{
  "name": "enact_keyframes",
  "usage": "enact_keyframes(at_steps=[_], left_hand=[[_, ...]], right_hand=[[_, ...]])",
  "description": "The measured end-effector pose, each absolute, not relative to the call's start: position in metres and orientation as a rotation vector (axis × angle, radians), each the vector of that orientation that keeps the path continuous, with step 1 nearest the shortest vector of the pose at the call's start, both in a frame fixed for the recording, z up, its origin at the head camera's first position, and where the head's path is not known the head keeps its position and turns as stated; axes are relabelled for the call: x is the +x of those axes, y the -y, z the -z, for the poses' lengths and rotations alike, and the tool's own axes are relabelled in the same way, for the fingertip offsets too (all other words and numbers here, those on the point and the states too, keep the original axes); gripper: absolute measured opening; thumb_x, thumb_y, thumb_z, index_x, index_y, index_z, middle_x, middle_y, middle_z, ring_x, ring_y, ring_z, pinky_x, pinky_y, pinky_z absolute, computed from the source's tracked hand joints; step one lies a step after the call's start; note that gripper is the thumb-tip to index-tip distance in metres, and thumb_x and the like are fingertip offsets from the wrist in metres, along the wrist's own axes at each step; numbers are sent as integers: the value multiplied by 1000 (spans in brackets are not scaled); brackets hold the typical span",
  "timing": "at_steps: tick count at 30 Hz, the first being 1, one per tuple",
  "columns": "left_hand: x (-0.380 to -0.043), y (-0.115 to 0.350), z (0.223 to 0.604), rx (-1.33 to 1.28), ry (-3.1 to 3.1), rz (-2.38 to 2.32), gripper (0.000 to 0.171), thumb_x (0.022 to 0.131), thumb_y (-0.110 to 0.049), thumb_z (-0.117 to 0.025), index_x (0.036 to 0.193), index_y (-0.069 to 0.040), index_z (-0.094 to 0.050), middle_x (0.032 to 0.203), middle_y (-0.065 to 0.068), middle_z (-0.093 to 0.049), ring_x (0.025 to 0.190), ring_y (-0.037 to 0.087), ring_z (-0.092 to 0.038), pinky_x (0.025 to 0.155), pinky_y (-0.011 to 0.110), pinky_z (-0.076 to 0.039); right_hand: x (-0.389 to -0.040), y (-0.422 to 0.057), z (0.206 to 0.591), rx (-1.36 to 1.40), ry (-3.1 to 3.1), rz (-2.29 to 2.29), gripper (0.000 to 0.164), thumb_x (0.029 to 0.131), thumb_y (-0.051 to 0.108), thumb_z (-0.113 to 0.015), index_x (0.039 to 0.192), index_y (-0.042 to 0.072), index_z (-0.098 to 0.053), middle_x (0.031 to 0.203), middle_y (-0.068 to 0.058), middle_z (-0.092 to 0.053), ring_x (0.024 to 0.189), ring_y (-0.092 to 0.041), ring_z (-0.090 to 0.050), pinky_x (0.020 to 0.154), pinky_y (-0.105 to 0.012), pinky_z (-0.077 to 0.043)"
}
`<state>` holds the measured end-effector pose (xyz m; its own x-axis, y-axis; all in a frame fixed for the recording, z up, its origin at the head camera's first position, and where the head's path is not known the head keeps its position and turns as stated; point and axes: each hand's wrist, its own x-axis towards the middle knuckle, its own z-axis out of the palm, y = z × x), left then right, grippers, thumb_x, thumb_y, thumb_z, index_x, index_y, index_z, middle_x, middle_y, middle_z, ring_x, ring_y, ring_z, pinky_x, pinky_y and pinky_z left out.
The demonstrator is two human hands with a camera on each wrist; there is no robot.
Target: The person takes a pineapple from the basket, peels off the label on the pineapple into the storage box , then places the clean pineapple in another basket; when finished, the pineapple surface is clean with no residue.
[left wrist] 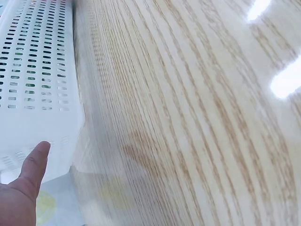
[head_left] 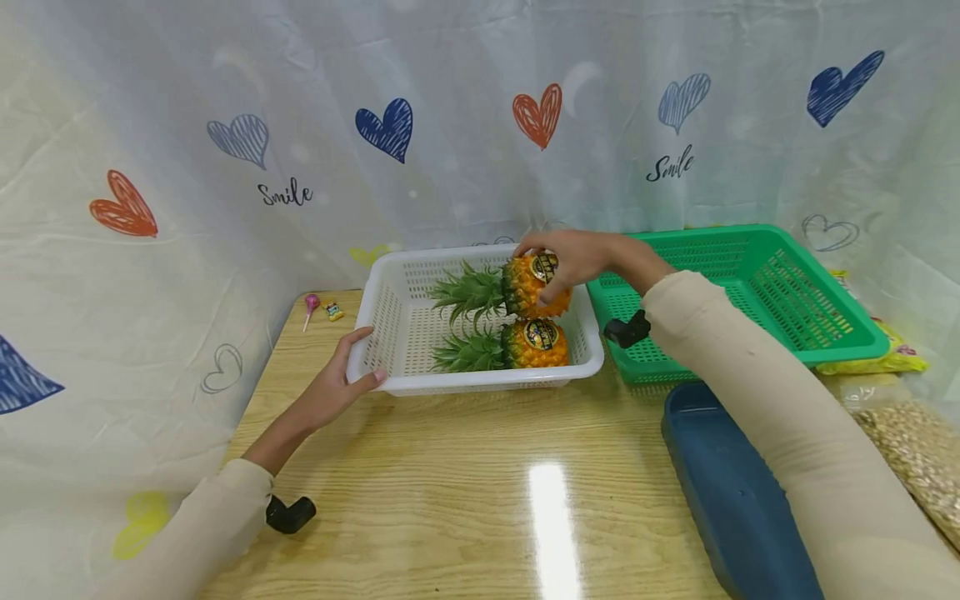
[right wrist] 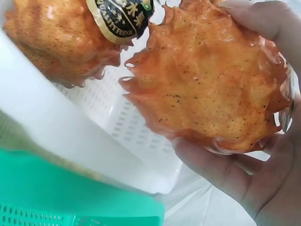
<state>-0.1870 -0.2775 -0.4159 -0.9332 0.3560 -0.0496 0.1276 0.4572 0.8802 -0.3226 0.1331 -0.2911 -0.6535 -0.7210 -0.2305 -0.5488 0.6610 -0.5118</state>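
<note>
Beige sleeve [head_left: 780,417], wooden table [head_left: 420,483], heart-print curtain [head_left: 465,67], right grip [head_left: 576,257] holding pineapple [head_left: 517,292], left grip [head_left: 333,385] clasping basket [head_left: 480,382]

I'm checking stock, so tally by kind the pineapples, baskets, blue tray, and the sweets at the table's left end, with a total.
Pineapples: 2
Baskets, white and green: 2
Blue tray: 1
Lollipop: 1
Wrapped candy: 1
Total: 7
</note>
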Motion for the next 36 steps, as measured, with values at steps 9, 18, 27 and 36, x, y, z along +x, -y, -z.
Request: enact_keyframes(at_steps=[9, 18, 27, 36], left_hand=[[-186, 277, 414, 417, -2493, -1456, 77, 103, -25, -58, 160, -17, -7, 152, 28, -33, 135, 44, -45, 105, 57, -41], [-187, 277, 414, 418, -2493, -1457, 77, 103, -26, -58, 160, -16, -7, 152, 28, -33, 136, 45, -44, 105, 58, -40], [-187, 278, 415, 409, -2485, -1454, 78, 104, -27, -58, 160, -17, -5, 154, 27, -31, 138, 44, -43, 106, 58, -40], [-187, 278, 416, 423, -2484, -1464, 77, 104, -25, -57, 160, -17, -5, 154, 27, -32, 137, 45, -43, 105, 58, -41]], right_hand=[[-306, -140, 284, -1047, -2483, 586, 85, 80, 35, -85, 151, 16, -42, 156, -9, -39, 143, -35, -37, 111, -60, -36], [-291, -146, 269, -1062, -2515, 613, 85, 79, 34, -85, 151, 15, -42, 158, -9, -37, 145, -36, -34, 113, -61, -32], [-266, -154, 263, -1101, -2504, 639, 84, 79, 37, -84, 150, 18, -44, 154, -5, -42, 141, -32, -39, 109, -58, -38], [-228, -155, 264, -1145, -2449, 640, 81, 77, 37, -84, 147, 24, -46, 147, 2, -48, 116, -17, -52, 91, -42, -47]])
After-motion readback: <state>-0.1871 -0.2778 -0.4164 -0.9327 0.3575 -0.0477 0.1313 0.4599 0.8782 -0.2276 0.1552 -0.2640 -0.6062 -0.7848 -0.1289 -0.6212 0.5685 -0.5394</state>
